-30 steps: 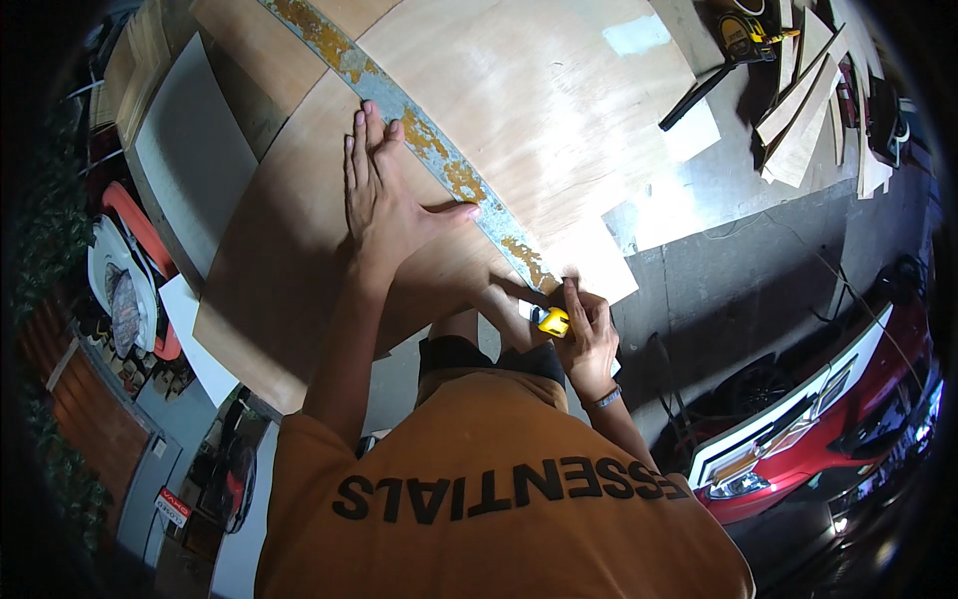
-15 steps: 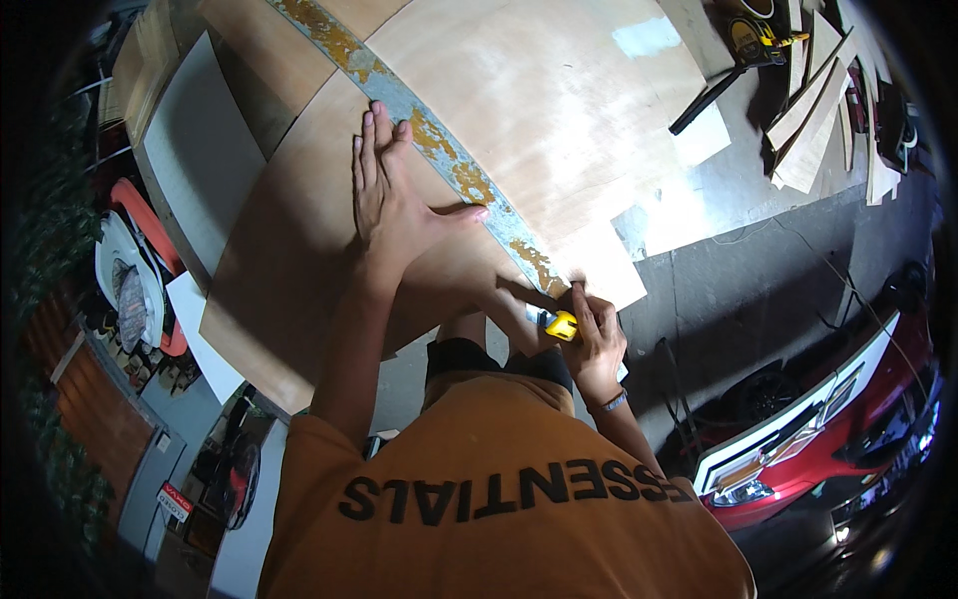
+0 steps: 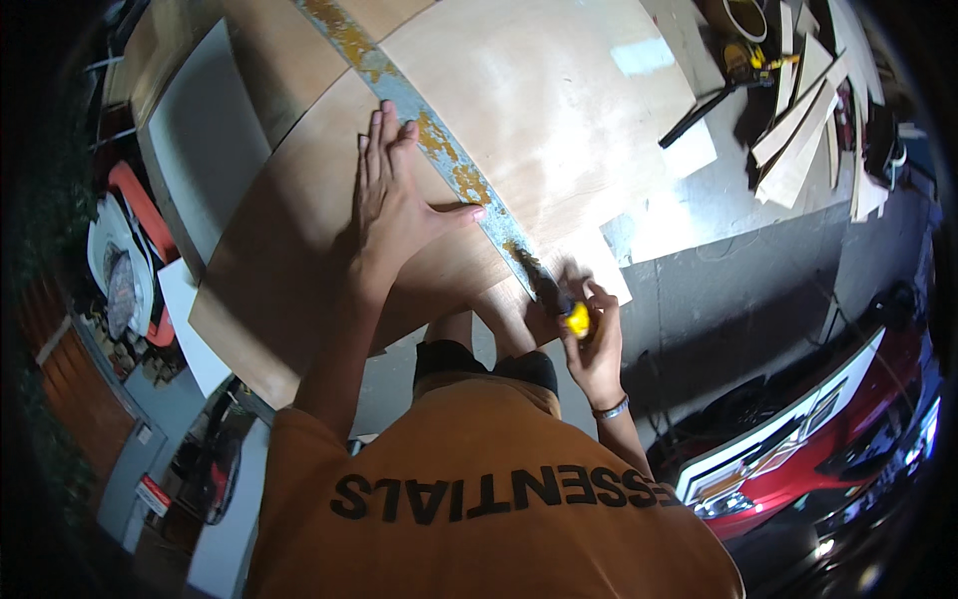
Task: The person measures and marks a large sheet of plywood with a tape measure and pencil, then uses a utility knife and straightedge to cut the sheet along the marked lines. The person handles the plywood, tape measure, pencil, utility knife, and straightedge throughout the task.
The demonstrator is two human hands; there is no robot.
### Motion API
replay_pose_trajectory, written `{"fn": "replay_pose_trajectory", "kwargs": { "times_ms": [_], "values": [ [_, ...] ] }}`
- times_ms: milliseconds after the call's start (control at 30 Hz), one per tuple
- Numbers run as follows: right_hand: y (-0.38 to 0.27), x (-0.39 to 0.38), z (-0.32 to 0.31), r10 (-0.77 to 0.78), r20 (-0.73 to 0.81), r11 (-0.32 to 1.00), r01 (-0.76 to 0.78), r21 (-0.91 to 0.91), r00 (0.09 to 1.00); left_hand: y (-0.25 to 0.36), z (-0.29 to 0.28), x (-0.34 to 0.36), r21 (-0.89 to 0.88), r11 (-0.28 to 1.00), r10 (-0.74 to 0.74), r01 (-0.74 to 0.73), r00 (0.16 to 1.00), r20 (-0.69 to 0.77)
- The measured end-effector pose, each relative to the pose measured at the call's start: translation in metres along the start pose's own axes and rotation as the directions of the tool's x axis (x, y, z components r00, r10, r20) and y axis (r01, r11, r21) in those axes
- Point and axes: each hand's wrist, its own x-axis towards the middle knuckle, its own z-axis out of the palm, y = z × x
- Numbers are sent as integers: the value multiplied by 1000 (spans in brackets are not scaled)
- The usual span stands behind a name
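At centre left, the left hand (image 3: 391, 205) lies flat with fingers together on the plywood sheet (image 3: 299, 260), thumb touching the metal ruler (image 3: 439, 150) (rusty, running diagonally). Lower centre-right, the right hand (image 3: 596, 344) grips a yellow knife (image 3: 571, 317) at the ruler's end.

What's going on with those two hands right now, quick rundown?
Left hand flat on the plywood sheet, thumb against the metal straightedge. Right hand grips a yellow utility knife at the straightedge's near end. Nothing blocking the cut line.
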Motion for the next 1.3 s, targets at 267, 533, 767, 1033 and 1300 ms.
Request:
{"fn": "replay_pose_trajectory", "kwargs": {
  "times_ms": [267,533,767,1033,1300],
  "values": [
    [-78,102,-10,-169,138,986,168,21,976,21,-9,-5,17,971,-235,237,948,215],
    [-155,287,106,-303,353,798,439,-414,885,34,1,2,452,867,-267,208,961,69],
    [-166,303,137,-306,296,773,418,-478,905,38,-29,6,237,920,-369,314,896,246],
    [-178,298,140,-298,285,746,408,-526,911,34,-11,-2,93,931,-361,352,924,124],
    [-164,268,128,-251,290,822,362,-440,923,26,-13,-2,75,947,-322,313,920,224]
  ]
}}
